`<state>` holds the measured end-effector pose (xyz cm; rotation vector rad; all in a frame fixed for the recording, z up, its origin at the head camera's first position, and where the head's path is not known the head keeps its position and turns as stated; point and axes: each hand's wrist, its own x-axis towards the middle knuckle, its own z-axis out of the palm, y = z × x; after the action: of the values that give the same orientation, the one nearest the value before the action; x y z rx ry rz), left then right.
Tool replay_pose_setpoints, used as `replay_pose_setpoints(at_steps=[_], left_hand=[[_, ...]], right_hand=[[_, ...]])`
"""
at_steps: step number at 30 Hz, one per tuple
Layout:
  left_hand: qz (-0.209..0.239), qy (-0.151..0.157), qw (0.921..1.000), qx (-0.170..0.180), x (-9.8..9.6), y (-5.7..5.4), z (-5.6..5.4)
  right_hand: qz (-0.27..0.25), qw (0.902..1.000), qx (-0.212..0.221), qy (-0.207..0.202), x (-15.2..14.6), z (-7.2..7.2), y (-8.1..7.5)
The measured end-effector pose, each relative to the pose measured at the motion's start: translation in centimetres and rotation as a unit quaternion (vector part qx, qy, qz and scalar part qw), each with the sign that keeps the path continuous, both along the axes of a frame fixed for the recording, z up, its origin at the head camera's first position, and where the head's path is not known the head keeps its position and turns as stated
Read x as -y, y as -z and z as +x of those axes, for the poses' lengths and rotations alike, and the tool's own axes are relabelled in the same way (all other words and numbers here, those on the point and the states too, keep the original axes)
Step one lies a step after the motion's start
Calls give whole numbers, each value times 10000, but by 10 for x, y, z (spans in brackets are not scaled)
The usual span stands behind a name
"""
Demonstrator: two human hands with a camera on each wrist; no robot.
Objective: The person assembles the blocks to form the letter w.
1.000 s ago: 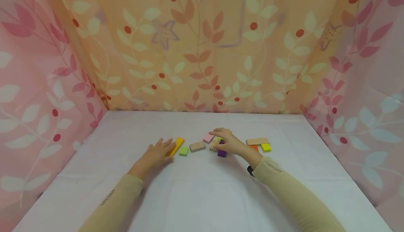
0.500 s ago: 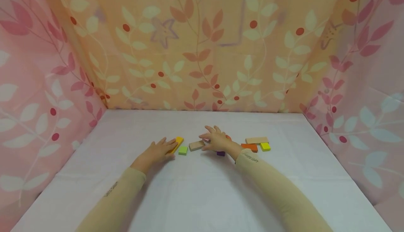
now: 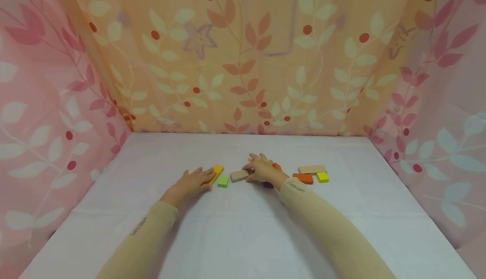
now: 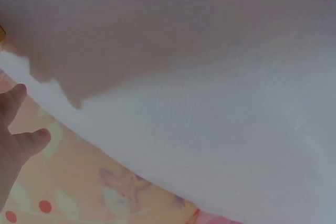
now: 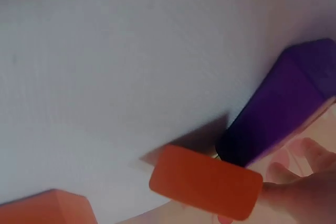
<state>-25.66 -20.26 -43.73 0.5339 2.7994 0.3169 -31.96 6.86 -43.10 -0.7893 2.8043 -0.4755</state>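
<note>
My left hand (image 3: pixel 190 183) lies over an orange-yellow long block (image 3: pixel 217 172), its fingers extended and resting on it. In the left wrist view only spread fingers (image 4: pixel 31 142) show at the edge. My right hand (image 3: pixel 263 171) is over the middle of the blocks, with finger and thumb around the right end of a plain wooden block (image 3: pixel 239 176); whether they grip it is unclear. A purple block (image 3: pixel 268 185) shows below that hand, and a red-orange block (image 3: pixel 277 167) behind it. Up close, the purple block (image 5: pixel 281 106) and red-orange block (image 5: pixel 205 182) appear beside the fingers.
A light green block (image 3: pixel 223 181) lies between the left hand and the wooden block. To the right are an orange block (image 3: pixel 303 178), a long pale wooden block (image 3: pixel 312 169) and a yellow block (image 3: pixel 322 177). Patterned curtains (image 3: pixel 243 60) enclose the white table (image 3: pixel 235 232).
My right hand has moved left from the striped and purple blocks to the plain wooden block; its fingers spread, then drew in. The pink block is now covered. My left hand has stayed put.
</note>
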Motion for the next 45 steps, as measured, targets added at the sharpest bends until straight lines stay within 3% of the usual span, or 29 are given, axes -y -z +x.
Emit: replay_pose_setpoints(at_steps=[6,11,13,15,16,18,20,21,24,27,28,37,43,45], left_hand=[[1,-141,9999,-18,-4,-1,0],[-47,-197,9998,-23,-6,-3,0],[-55,-228,9997,-20,-6,-4,0],[-47,-274,9996,6,-6,-5,1],[-49,-292,9996,20,-6,-6,1],[-85,-299,9995,20,-5,-7,0],[-137,-297,9995,4,-5,-8,0],[-160,-284,9995,-18,-5,-8,-1],[-184,-271,9994,-75,-5,-8,-2],[-177,-304,9993,-84,-8,-8,-2],[-166,-326,9993,-77,-9,-8,-1],[-43,-366,9992,-140,-14,-7,7],[-123,-476,9988,-89,-15,-8,6],[-169,-484,9986,-81,-15,-8,5]], right_hand=[[-289,9995,-77,94,0,-4,0],[-1192,9927,153,133,-1,-7,-7],[-1861,9805,620,127,0,-9,-12],[-2453,9619,1195,182,2,-13,-16],[-2646,9528,1463,268,5,-14,-19],[-2758,9440,1763,406,10,-19,-21],[-2537,9480,1871,434,16,-25,-23],[-2561,9506,1748,138,18,-39,-11],[-1951,9664,1652,-251,28,-47,-12],[-1578,9726,1619,-534,34,-51,-12],[-1252,9761,1742,-335,37,-40,-25],[-959,9769,1903,-154,40,-49,-16],[-49,9918,1281,-10,38,-57,-7],[41,9923,1235,38,39,-59,-4]])
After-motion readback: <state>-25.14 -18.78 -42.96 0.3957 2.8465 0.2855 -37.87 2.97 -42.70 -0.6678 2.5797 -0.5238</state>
